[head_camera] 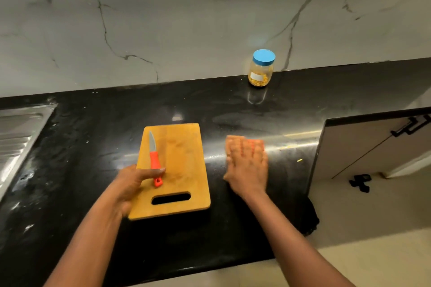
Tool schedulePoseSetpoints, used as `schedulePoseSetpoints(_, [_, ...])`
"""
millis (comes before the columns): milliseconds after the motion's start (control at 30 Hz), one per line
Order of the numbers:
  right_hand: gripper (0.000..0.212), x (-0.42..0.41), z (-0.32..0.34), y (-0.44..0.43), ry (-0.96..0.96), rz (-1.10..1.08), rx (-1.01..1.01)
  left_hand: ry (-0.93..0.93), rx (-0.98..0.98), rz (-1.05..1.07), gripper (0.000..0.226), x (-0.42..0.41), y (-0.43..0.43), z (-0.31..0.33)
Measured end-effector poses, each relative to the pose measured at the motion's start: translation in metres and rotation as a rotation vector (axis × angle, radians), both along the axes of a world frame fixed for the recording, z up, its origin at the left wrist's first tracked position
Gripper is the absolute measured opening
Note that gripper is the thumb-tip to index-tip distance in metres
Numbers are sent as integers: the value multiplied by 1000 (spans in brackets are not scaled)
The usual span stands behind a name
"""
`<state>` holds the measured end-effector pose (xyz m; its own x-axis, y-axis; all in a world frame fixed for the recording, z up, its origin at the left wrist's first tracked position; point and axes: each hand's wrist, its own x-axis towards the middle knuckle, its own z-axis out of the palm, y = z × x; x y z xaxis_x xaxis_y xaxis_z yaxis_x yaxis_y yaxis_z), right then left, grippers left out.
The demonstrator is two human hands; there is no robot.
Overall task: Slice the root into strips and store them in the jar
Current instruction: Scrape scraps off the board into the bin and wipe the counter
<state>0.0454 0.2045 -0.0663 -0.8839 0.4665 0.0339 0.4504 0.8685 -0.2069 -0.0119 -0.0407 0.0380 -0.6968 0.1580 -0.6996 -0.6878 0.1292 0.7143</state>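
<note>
On the head camera we had the left hand (pixel 130 184) gripping the near left edge of the cutting board (pixel 179 161), thumb laid across the orange handle of the knife (pixel 154 158) lying on it. Our right hand (pixel 247 165), just right of the board, lay flat and blurred on something orange (pixel 257 141) on the countertop (pixel 93 147). The jar (pixel 260 72), blue lid (pixel 264 56) on and yellow strips (pixel 259 82) inside, stood well beyond that hand.

Left hand (pixel 130 184) grips the board (pixel 179 158), thumb on the knife (pixel 154 158); right hand (pixel 247 165) flat at three o'clock, jar (pixel 261 69) at one.
</note>
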Motion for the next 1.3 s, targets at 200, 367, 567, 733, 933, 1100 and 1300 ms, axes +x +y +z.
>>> schedulePoseSetpoints(200, [54, 49, 3, -51, 117, 337, -44, -41, 19, 59, 56, 14, -19, -8])
schedulePoseSetpoints(367, [56, -10, -4, 43, 42, 219, 31, -23, -24, -25, 50, 12, -36, -6])
schedulePoseSetpoints(567, [62, -144, 3, 58, -69, 305, 15, 18, -88, -305, 75, -3, -31, -17])
schedulePoseSetpoints(733, [58, -157, 4, 116, -47, 151, 98, 99, -152, -650, 96, -43, -15, -25])
schedulePoseSetpoints(933, [61, -108, -7, 210, -66, -86, 61, 288, -335, -1060, 91, -101, 49, -18])
schedulePoseSetpoints(1100, [57, -78, -8, 221, -62, -150, 63, 467, -464, -1230, 90, -117, 90, -23])
schedulePoseSetpoints(1300, [57, -81, 3, 199, -81, -185, 40, 641, -453, -1279, 80, -108, 109, -33])
